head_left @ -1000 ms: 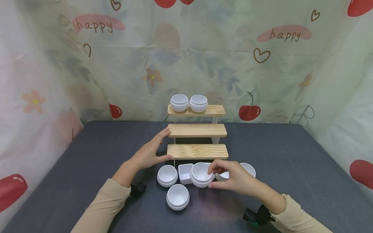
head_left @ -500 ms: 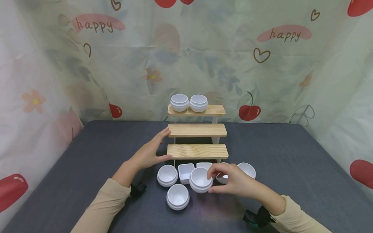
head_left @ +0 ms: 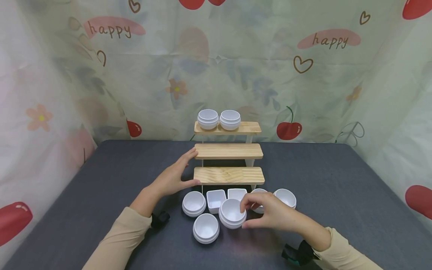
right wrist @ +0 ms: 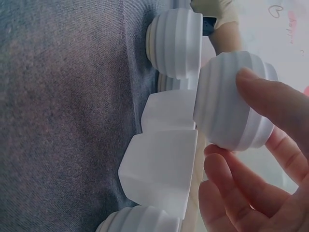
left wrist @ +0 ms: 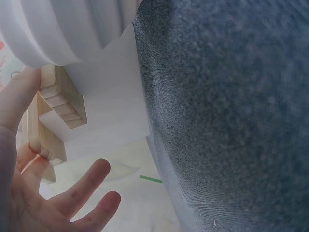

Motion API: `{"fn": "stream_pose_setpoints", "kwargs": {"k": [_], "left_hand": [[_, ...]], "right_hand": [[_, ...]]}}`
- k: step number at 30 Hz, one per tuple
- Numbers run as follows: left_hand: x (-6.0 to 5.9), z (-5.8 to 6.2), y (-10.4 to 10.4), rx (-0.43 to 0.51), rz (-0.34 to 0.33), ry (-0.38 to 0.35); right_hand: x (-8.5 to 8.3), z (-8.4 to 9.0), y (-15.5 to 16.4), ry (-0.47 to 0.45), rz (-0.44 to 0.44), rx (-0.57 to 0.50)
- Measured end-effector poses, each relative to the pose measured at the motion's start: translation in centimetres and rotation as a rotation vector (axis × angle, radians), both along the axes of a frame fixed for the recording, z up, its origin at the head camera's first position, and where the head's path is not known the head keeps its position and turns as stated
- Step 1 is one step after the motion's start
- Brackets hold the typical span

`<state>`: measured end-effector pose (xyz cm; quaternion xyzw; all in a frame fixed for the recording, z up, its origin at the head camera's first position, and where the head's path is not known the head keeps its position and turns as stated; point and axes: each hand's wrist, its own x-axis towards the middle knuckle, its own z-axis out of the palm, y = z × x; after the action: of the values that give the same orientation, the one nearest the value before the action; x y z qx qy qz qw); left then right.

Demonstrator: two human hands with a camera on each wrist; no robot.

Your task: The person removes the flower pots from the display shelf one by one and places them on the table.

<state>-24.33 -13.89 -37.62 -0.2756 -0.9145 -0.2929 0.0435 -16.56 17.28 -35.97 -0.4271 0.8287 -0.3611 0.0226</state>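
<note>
Left hand [head_left: 172, 179] is resting against the left end of the wooden tiered shelf [head_left: 228, 151], fingers straight, thumb on the lowest step; grip wide, holding nothing. A round white bowl [head_left: 194, 203] is sitting just right of it, with another round bowl [head_left: 206, 228] nearer the front edge of the worktop [head_left: 101, 195]. Right hand [head_left: 270, 212] is pinching the rim of the ribbed white bowl [head_left: 232, 213], in front of the shelf, beside the two square cups [head_left: 216, 200]; grip narrow on that bowl.

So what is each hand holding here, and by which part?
Right hand pinches the round white bowl by its rim and side; left hand only rests against the wooden shelf.
</note>
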Motion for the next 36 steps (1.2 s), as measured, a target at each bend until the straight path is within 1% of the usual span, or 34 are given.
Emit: {"fn": "stream_pose_setpoints", "kwargs": {"k": [5,12,20,36], "left_hand": [[-0.04,-0.03,0.00,0.002,-0.003,0.003],[0.00,0.08,0.01,0.001,-0.001,0.001],[0.04,0.22,0.05,0.002,-0.002,-0.004],[0.04,0.05,0.02,-0.003,0.005,-0.003]], "right_hand": [[0.09,0.05,-0.05,-0.032,-0.001,0.017],[0.12,-0.05,-0.07,-0.053,0.012,0.010],[0.19,-0.16,-0.11,-0.107,0.030,0.013],[0.37,-0.60,-0.16,-0.097,0.029,0.030]]}}
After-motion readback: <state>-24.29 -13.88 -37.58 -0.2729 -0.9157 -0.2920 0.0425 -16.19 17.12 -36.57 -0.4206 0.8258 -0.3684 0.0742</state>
